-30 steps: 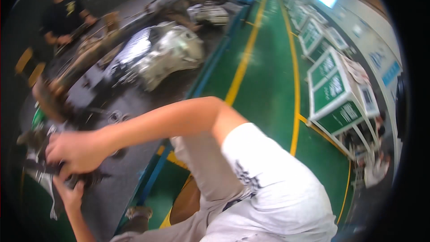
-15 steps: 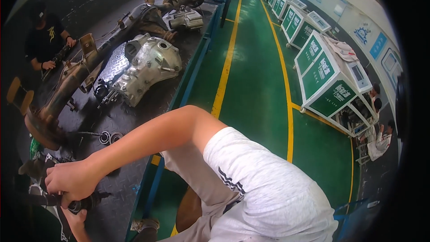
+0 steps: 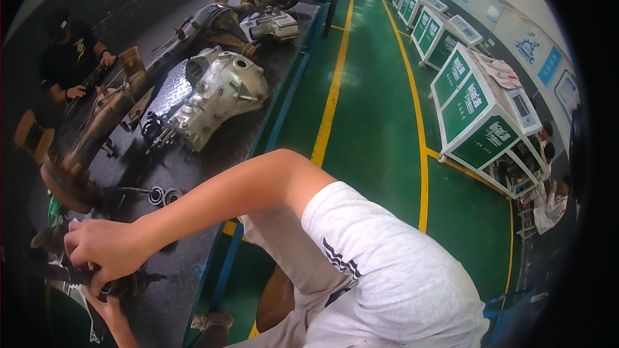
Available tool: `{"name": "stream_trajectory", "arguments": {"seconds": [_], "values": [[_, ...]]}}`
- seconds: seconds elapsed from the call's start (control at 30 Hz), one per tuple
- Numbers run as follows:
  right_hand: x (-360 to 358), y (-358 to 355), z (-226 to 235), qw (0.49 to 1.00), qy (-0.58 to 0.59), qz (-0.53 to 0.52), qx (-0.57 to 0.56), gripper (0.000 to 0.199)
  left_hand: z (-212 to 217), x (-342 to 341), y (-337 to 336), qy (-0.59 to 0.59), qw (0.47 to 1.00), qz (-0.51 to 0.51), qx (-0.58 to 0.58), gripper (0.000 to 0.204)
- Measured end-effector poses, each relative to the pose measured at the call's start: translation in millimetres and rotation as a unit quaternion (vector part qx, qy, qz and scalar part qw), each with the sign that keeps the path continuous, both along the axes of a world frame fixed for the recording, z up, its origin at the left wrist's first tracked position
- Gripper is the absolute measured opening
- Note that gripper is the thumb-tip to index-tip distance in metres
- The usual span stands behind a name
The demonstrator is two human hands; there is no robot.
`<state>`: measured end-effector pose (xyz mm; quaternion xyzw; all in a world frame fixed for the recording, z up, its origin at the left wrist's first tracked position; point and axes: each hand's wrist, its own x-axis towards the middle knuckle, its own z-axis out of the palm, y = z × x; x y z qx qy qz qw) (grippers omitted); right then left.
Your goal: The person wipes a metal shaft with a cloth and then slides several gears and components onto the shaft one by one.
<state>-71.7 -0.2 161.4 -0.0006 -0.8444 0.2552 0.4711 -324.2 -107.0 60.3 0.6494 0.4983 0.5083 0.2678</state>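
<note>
My right hand [image 3: 98, 250] reaches across to the left and is closed over a dark greasy metal shaft [image 3: 129, 281] at the near end of a black workbench [image 3: 167, 296]. My left hand [image 3: 108, 307] comes up from the lower edge just under it and grips the same part from below. The shaft's left end is lost in shadow. My white sleeve and grey trousers fill the lower middle.
On the bench lie a silver gearbox housing [image 3: 219, 93], a long rusty axle [image 3: 97, 135], small bearing rings [image 3: 162, 195] and more drivetrain parts further back. A person in black [image 3: 69, 58] works at the bench's far side. Green-and-white display stands [image 3: 480, 106] line the green aisle; people sit at the right [image 3: 549, 201].
The view has swung and steadied, so more of the bench and aisle shows. Both hands stay closed on the dark shaft at the lower left.
</note>
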Motion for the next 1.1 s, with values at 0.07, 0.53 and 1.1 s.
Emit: {"name": "stream_trajectory", "arguments": {"seconds": [0.07,0.53,1.1], "values": [[-7,1,2,0.995,0.064,-0.007,0.075,0.036,4,-14,-16,0.02,1.0,0.007,0.019,0.073],[50,80,-36,0.864,-0.477,-0.12,0.105,0.049,76,106,9,-0.106,0.986,-0.109,0.068,0.029],[73,44,-119,0.892,-0.444,-0.082,0.019,0.045,74,98,10,-0.134,0.983,-0.121,0.04,0.041]]}}
